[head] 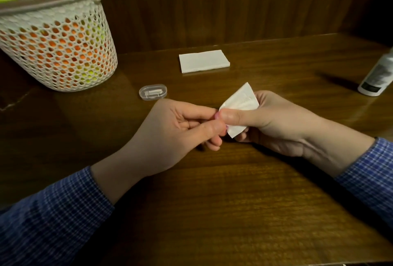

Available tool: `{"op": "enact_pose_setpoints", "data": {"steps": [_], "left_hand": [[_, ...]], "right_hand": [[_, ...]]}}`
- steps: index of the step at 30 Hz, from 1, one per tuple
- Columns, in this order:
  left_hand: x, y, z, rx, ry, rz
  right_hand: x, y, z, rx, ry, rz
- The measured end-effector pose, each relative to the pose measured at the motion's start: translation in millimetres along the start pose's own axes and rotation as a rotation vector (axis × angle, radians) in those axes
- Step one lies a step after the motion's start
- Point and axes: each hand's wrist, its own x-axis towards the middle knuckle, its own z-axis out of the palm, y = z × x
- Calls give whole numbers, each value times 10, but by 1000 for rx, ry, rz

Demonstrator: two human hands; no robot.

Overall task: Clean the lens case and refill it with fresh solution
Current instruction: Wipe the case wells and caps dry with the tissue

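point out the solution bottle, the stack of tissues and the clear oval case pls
solution bottle (377,76): head view, on its label at the right edge.
stack of tissues (204,61): head view, on the middle of its top sheet.
clear oval case (153,92): head view, on the middle of its lid.

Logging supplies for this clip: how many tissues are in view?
2: one folded tissue lying on the table's far side, one tissue held between both hands. The flat one may be a stack.

On the wooden table (234,191), the mesh basket (57,53) stands at the far left and the solution bottle (377,76) at the far right. Between them, the folded tissue stack (204,61) lies toward the back wall, with the clear oval case (153,92) nearer and to its left.
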Motion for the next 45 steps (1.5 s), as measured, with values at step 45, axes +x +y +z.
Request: {"op": "enact_pose_setpoints", "data": {"steps": [45], "left_hand": [[-15, 67, -9, 290, 177, 284]], "right_hand": [[-58, -88, -47, 113, -101, 44]]}}
